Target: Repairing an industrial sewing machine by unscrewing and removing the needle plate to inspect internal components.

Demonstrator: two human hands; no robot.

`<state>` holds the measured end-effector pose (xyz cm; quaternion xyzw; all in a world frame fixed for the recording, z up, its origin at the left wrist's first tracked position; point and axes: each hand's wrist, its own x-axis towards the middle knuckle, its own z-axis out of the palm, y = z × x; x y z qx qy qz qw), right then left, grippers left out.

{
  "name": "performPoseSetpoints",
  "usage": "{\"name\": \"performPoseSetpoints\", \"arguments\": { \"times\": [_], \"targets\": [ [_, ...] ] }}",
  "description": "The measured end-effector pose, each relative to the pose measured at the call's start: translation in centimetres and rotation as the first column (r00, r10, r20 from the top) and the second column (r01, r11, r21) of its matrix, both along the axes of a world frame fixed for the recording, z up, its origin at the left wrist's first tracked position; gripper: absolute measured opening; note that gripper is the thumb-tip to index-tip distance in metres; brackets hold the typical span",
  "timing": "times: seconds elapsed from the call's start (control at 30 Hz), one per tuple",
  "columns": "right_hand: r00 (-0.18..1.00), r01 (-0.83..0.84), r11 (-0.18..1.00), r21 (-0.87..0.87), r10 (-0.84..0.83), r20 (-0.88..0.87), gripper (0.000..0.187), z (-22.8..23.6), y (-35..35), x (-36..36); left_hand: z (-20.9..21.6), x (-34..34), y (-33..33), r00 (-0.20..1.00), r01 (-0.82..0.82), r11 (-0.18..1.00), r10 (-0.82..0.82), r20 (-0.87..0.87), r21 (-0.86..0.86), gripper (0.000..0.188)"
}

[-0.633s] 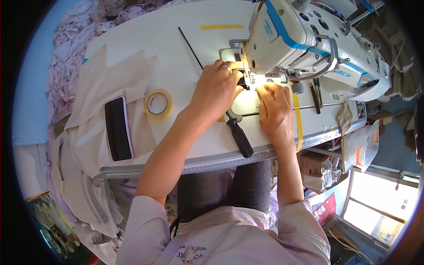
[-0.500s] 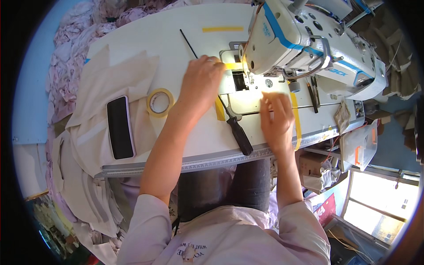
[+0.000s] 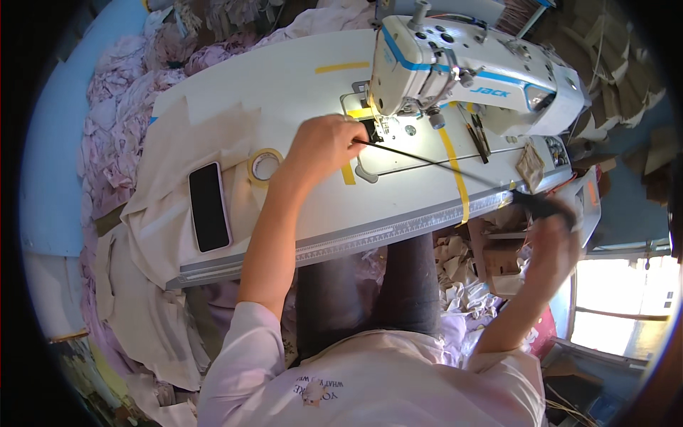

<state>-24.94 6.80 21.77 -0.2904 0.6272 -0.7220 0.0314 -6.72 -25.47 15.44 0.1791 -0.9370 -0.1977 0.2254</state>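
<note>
A long screwdriver [image 3: 441, 165] slants across the front of the sewing machine [image 3: 455, 78], its black handle at the right and its thin shaft running left. My right hand [image 3: 553, 245], smeared by motion, is closed round the handle beyond the table's front edge. Bent and pinched together, the fingers of my left hand [image 3: 326, 146] are at the tip end of the shaft, beside the needle area. Just right of these fingers is a dark opening [image 3: 371, 131] in the machine bed, with a strip of yellow tape [image 3: 361, 112] behind it.
On the white table [image 3: 284, 92] lie a phone [image 3: 210, 206], a tape roll [image 3: 265, 167] and beige fabric pieces [image 3: 192, 149]. Narrow dark tools [image 3: 478, 135] rest right of the needle. A ruler strip [image 3: 384, 233] lines the front edge. Fabric heaps [image 3: 128, 107] surround the table.
My right hand has lifted the screwdriver off the table by its handle and swung it out to the right. My left hand stays near the needle area. The view has shifted somewhat.
</note>
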Motion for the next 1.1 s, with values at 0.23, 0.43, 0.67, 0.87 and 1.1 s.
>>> {"name": "performPoseSetpoints", "arguments": {
  "times": [0.23, 0.43, 0.67, 0.87, 1.1],
  "targets": [
    [0.948, -0.239, 0.965, -0.104, 0.209, -0.238, 0.021, 10.3, -8.4, 0.2, -2.5, -3.0, 4.0, 0.907, 0.404, 0.791, -0.282, -0.312, 0.460, 0.016],
    [0.787, -0.512, 0.808, 0.291, 0.578, -0.218, 0.018, 7.5, -13.8, 2.8, -3.5, -3.2, 4.2, 0.913, 0.385, 0.732, -0.211, -0.350, 0.562, 0.015],
    [0.769, -0.493, 0.851, 0.183, 0.524, -0.365, 0.021, 6.8, -15.4, 2.0, -4.9, -4.7, 3.0, 0.918, 0.112, 0.990, -0.070, -0.391, 0.086, 0.014],
    [0.732, -0.429, 0.893, 0.135, 0.432, -0.527, 0.016, 5.7, -16.4, 2.3, -5.3, -6.1, 2.4, 0.884, -0.028, 0.990, 0.090, -0.459, 0.141, 0.014],
    [0.709, -0.406, 0.906, 0.121, 0.396, -0.583, 0.014, 5.2, -17.3, 1.9, -5.4, -6.0, 2.0, 0.901, 0.016, 0.990, 0.046, -0.432, 0.139, 0.012]
  ]
}}
